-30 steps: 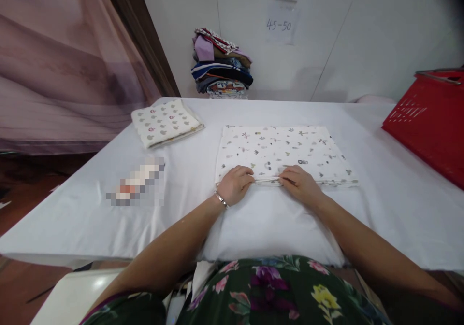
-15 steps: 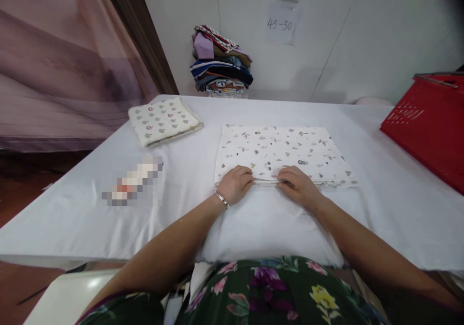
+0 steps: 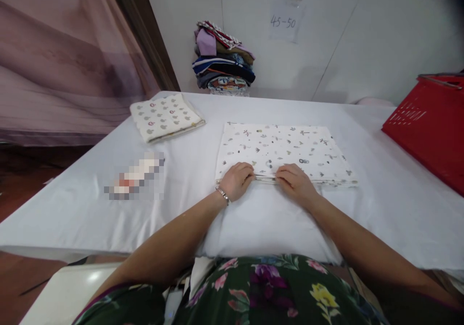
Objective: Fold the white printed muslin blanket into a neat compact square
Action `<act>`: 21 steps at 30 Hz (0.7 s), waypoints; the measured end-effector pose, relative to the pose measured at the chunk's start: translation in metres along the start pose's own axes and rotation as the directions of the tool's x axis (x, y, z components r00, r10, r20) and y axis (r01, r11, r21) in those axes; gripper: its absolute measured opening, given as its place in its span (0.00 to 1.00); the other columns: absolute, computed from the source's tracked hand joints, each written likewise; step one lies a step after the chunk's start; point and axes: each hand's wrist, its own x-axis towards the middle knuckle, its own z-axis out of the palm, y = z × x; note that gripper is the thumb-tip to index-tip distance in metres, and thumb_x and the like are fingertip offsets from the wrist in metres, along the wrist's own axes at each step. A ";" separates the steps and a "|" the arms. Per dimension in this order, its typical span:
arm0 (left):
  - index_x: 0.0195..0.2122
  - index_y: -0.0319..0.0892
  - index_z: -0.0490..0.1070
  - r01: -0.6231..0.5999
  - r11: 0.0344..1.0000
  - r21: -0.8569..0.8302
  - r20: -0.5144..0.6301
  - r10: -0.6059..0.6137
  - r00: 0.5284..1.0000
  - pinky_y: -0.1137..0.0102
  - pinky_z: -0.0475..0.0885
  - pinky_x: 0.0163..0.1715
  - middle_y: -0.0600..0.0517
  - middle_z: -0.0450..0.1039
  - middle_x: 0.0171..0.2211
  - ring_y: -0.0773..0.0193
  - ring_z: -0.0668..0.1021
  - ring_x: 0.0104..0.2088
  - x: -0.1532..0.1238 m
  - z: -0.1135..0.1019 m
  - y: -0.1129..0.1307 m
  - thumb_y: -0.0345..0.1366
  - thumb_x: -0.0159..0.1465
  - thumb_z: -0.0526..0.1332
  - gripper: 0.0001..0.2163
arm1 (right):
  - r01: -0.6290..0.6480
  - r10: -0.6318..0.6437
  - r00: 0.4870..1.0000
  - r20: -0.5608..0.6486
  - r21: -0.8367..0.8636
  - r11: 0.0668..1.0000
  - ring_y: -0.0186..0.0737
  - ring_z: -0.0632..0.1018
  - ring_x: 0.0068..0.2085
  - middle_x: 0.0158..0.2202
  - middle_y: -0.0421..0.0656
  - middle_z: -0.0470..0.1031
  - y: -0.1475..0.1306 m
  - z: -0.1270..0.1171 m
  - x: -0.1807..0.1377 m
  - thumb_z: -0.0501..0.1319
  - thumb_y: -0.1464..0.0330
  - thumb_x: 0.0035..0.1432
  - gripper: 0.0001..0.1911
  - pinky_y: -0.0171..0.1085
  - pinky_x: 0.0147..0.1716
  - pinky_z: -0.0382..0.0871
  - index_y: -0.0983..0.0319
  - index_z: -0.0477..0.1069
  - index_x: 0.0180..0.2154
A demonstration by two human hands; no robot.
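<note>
White tabletop (image 3: 380, 209); printed cloth (image 3: 286, 148) lies folded flat, a second folded cloth (image 3: 165, 116) set aside. Left hand (image 3: 236, 180) and right hand (image 3: 294, 182) pinch its near edge, fingers curled; further folding looks likely.

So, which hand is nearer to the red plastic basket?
Right. The right hand lies toward the red plastic basket, across bare sheet; the left hand is beyond it, farther away.

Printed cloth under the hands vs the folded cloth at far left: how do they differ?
The printed cloth is the wider fold and lies square to the table edge; the smaller folded cloth lies skewed. The left hand and right hand pinch the printed cloth's near edge; the smaller folded cloth lies untouched. Both are pale, patterned, flat.
</note>
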 end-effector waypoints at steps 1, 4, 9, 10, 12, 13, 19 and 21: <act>0.31 0.42 0.68 0.000 1.000 -0.003 -0.001 0.000 1.000 0.64 0.69 0.43 0.49 0.71 0.38 0.63 0.71 0.40 0.000 0.000 0.000 0.30 0.62 0.53 0.06 | -0.007 0.008 1.000 -0.003 0.018 1.000 0.44 0.71 0.42 0.39 0.46 0.72 0.000 0.000 0.000 0.53 0.67 0.62 0.09 0.45 0.42 0.67 0.58 0.72 0.37; 0.31 0.42 0.69 -0.008 1.000 -0.005 -0.005 0.008 1.000 0.63 0.69 0.43 0.49 0.71 0.38 0.63 0.72 0.40 0.000 0.001 -0.001 0.31 0.62 0.54 0.06 | 0.005 -0.007 0.999 0.036 0.054 0.999 0.43 0.72 0.41 0.39 0.45 0.73 -0.001 0.001 0.000 0.54 0.66 0.61 0.09 0.46 0.43 0.67 0.57 0.72 0.38; 0.31 0.43 0.70 -0.035 0.999 -0.010 -0.006 0.035 0.999 0.64 0.69 0.42 0.50 0.72 0.37 0.63 0.72 0.39 -0.001 0.002 -0.004 0.33 0.62 0.55 0.06 | -0.068 0.068 0.998 0.000 0.053 0.996 0.44 0.72 0.42 0.39 0.46 0.73 -0.004 0.002 0.004 0.52 0.65 0.62 0.11 0.45 0.42 0.68 0.57 0.72 0.40; 0.31 0.43 0.70 -0.037 0.999 -0.009 -0.008 0.037 0.999 0.64 0.69 0.42 0.50 0.72 0.36 0.63 0.72 0.39 -0.001 0.001 -0.004 0.34 0.62 0.55 0.06 | -0.073 0.073 0.997 0.006 0.047 0.996 0.45 0.72 0.42 0.39 0.46 0.73 -0.006 0.002 0.006 0.52 0.65 0.62 0.11 0.45 0.41 0.68 0.57 0.72 0.41; 0.32 0.43 0.70 -0.038 0.999 -0.003 -0.012 0.038 0.999 0.65 0.68 0.41 0.50 0.72 0.36 0.63 0.72 0.38 -0.001 0.000 -0.004 0.34 0.62 0.55 0.05 | -0.056 0.054 0.997 0.059 0.030 0.998 0.45 0.71 0.42 0.39 0.46 0.73 -0.009 0.002 0.011 0.52 0.66 0.62 0.11 0.45 0.41 0.67 0.57 0.72 0.40; 0.32 0.42 0.70 -0.036 0.999 0.005 -0.012 0.036 0.999 0.66 0.68 0.41 0.51 0.72 0.35 0.63 0.72 0.38 -0.002 -0.001 -0.004 0.34 0.62 0.56 0.05 | -0.040 0.038 0.995 0.093 0.016 0.999 0.44 0.71 0.42 0.39 0.45 0.73 -0.011 0.003 0.014 0.52 0.66 0.62 0.10 0.45 0.41 0.66 0.57 0.73 0.39; 0.39 0.42 0.69 0.039 0.994 0.104 -0.028 -0.036 0.999 0.65 0.67 0.38 0.52 0.73 0.32 0.63 0.72 0.35 -0.004 -0.006 -0.005 0.34 0.61 0.57 0.06 | 0.001 0.008 0.979 0.205 -0.043 0.999 0.42 0.70 0.38 0.34 0.45 0.72 -0.017 0.010 0.033 0.53 0.68 0.62 0.10 0.42 0.38 0.65 0.59 0.73 0.34; 0.37 0.42 0.70 0.055 0.992 0.116 -0.019 -0.053 0.998 0.65 0.67 0.38 0.52 0.73 0.31 0.63 0.72 0.34 -0.004 -0.007 -0.007 0.34 0.61 0.57 0.06 | -0.012 0.016 0.980 0.197 -0.020 1.000 0.42 0.70 0.37 0.33 0.44 0.72 -0.019 0.014 0.035 0.52 0.69 0.62 0.11 0.41 0.37 0.65 0.59 0.72 0.33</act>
